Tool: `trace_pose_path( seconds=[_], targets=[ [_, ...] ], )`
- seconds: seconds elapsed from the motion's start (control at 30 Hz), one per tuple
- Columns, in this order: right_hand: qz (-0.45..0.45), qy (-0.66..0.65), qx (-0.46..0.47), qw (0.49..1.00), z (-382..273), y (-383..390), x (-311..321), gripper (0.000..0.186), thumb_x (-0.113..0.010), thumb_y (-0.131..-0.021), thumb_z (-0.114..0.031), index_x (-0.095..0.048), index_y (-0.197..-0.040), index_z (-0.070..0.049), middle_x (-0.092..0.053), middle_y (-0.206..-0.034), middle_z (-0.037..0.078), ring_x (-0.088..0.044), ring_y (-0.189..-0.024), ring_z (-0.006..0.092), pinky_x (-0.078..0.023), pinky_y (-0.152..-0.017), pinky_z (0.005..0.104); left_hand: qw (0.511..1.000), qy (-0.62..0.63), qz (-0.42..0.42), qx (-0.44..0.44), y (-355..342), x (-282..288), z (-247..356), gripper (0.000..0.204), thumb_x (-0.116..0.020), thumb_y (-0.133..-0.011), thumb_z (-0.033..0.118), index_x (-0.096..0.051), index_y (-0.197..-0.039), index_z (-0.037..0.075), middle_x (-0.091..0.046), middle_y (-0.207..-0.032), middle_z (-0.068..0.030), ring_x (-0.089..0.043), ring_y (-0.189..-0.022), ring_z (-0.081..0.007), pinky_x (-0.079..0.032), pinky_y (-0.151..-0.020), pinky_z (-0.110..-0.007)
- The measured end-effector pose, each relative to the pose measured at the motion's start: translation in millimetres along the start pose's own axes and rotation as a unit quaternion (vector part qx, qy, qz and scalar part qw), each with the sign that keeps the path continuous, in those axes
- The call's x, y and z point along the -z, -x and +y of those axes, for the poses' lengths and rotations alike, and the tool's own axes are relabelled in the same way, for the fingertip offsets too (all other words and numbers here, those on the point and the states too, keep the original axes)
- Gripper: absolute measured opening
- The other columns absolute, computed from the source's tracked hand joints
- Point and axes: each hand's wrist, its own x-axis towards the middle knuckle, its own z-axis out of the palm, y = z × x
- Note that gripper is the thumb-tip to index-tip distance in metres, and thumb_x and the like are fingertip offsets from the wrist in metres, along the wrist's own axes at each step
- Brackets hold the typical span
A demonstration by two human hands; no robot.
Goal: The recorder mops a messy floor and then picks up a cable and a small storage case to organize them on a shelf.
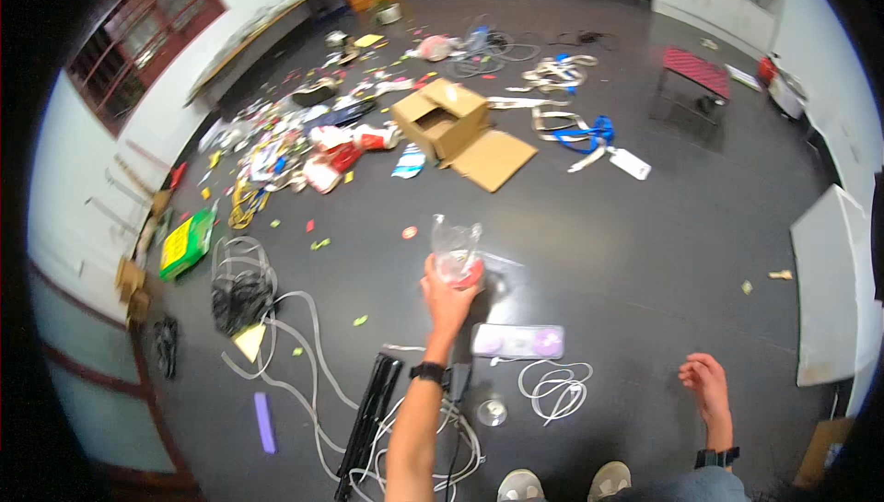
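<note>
Right, head view, only cam we've got: left hand [447, 292] is out front, fingers wrapped round the lower part of a see-through vessel [457, 237], red patch [470, 274] low down by the fingers. So that grip's clamped on the vessel, which is up over the dark floor [635, 253], b/w the cardboard box [442, 129] and the white-and-purple slab [518, 341]. Right hand [705, 384] is well off to the side, fingers loosely curled and apart, nothing held.

Handling-wise: looks like thin plastic, prob. v. light, a bit springy, maybe slick; can't tell material for sure. Squeeze hard & the wall would likely buckle, so low down round the body seems the best hold. Upper rim looks uneven, poss. sharp; blur hides detail, so fingers best kept off it.

Edges & room: slab's just below the left hand, w/ the white cable [557, 391] beside it and a small round clear piece [492, 412] nearer the feet. Black bars [370, 419] plus looped tubing [313, 355] crowd the left, a snag risk. Roomiest side is prob. right, twd the white panel [833, 290].
</note>
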Motion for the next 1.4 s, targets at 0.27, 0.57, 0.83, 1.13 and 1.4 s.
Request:
trace_pose_path(
  seconds=[0.27, 0.57, 0.83, 1.13, 1.4],
  targets=[
    [0.044, -0.003, -0.014, 0.999, 10, 1, 13, 0.015, -0.046, -0.091, -0.013, -0.054, -0.099, -0.003, -0.06, -0.081, 0.005, -0.058, -0.07, 0.0119, -0.046, -0.061, 0.0231, 0.998, 0.033, -0.007, 0.046, 8, 10, -24, 0.092, -0.074, -0.061, 0.021, -0.022, -0.133, -0.002, -0.045, -0.12, -0.0223, -0.043, -0.112, -0.037, -0.037, -0.095, -0.04],
    [0.008, -0.003, -0.009, 1.0, 12, -6, 2, 0.014, -0.046, -0.09, -0.012, -0.054, -0.099, -0.004, -0.06, -0.084, 0.005, -0.058, -0.071, 0.0118, -0.046, -0.063, 0.0229, 0.998, 0.017, -0.059, 0.025, 21, 32, -13, 0.095, -0.077, -0.061, 0.024, -0.022, -0.132, -0.005, -0.037, -0.129, -0.025, -0.037, -0.12, -0.0377, -0.033, -0.1, -0.041],
    [-0.05, 0.038, -0.027, 0.998, 21, -12, -19, 0.016, -0.045, -0.09, -0.01, -0.055, -0.101, -0.002, -0.062, -0.085, 0.006, -0.06, -0.074, 0.0122, -0.047, -0.065, 0.0229, 0.997, -0.033, -0.069, -0.002, 55, 59, -4, 0.086, -0.075, -0.065, 0.022, -0.026, -0.13, -0.005, -0.039, -0.125, -0.0243, -0.036, -0.119, -0.0375, -0.032, -0.1, -0.042],
    [-0.204, 0.126, -0.065, 0.969, 20, -31, -90, 0.017, -0.045, -0.09, -0.008, -0.055, -0.102, 0.0, -0.063, -0.088, 0.008, -0.06, -0.078, 0.0134, -0.047, -0.068, 0.0243, 0.969, -0.042, -0.242, 0.008, 98, 90, 4, 0.047, -0.07, -0.074, 0.025, -0.051, -0.11, 0.001, -0.058, -0.103, -0.0143, -0.058, -0.096, -0.0261, -0.046, -0.082, -0.035],
    [-0.23, 0.106, -0.063, 0.965, 52, -32, -96, 0.019, -0.047, -0.089, -0.009, -0.054, -0.103, 0.001, -0.062, -0.089, 0.007, -0.059, -0.08, 0.0133, -0.047, -0.069, 0.0245, 0.905, -0.115, -0.41, 0.015, 125, 80, 17, 0.045, -0.066, -0.074, 0.033, -0.055, -0.106, 0.003, -0.06, -0.104, -0.0122, -0.059, -0.094, -0.0261, -0.047, -0.079, -0.038]
  ],
)
